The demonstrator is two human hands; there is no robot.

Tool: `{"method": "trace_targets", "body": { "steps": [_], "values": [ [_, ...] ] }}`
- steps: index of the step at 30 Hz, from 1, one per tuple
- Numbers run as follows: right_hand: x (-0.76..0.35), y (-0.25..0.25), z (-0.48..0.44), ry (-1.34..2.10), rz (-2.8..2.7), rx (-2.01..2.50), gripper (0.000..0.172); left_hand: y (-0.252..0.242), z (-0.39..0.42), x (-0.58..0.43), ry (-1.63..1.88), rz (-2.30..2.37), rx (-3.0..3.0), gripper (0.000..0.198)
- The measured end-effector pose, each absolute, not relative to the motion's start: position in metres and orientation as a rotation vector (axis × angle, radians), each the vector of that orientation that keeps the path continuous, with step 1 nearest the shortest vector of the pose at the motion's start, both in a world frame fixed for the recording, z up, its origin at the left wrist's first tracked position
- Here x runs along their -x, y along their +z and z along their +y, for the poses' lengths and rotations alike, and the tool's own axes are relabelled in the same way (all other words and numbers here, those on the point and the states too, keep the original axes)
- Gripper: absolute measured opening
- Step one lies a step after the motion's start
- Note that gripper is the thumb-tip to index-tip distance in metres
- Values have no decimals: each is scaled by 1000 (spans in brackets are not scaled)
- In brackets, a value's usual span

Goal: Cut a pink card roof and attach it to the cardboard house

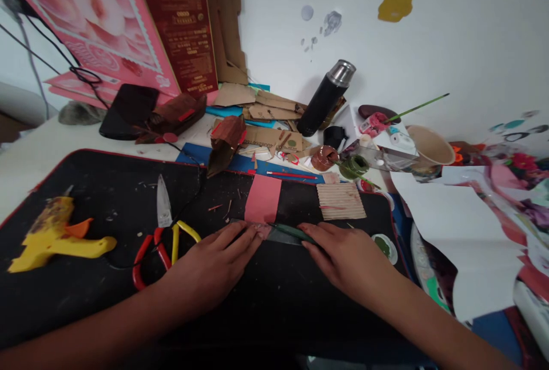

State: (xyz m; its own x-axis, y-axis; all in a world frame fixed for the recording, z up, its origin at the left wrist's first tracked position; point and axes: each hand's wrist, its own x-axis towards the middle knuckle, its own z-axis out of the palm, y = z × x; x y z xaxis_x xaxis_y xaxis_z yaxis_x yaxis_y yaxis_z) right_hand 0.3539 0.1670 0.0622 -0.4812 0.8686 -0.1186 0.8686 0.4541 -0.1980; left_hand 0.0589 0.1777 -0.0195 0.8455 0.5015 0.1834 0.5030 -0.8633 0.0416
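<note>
A pink paper piece (263, 195) lies on the black mat, its near edge beneath the fingers of my left hand (208, 258). These fingers are stretched out flat, pressing on the paper and a clear ruler-like strip (283, 237). My right hand (347, 250) is closed round the end of a slim green tool (291, 231), which lies along the strip with its tip close to the paper. Whether it is a pen or a knife I cannot tell. Beyond my right hand is a square of corrugated cardboard (341, 201).
Left on the mat are a yellow glue gun (60, 238) and red-and-yellow-handled scissors (164, 204). Behind stand a black flask (323, 101), paint jars (354, 167) and cardboard scraps (274, 110). A pencil (291, 175) lies at the mat's far edge; white paper (467, 233) sits right.
</note>
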Motion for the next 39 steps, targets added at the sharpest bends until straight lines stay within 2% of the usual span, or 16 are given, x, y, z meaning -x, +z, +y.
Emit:
{"method": "trace_targets", "body": {
  "steps": [15, 20, 39],
  "values": [
    [-354, 58, 168, -396, 2641, -1565, 39, -20, 178, -59, -323, -800, 2987, 60],
    [-348, 68, 173, -315, 2582, -1520, 34, -23, 178, -59, -346, -788, 2992, 55],
    [-335, 88, 193, -227, 2557, -1321, 25, -22, 177, -59, -383, -808, 2973, 66]
  ]
}}
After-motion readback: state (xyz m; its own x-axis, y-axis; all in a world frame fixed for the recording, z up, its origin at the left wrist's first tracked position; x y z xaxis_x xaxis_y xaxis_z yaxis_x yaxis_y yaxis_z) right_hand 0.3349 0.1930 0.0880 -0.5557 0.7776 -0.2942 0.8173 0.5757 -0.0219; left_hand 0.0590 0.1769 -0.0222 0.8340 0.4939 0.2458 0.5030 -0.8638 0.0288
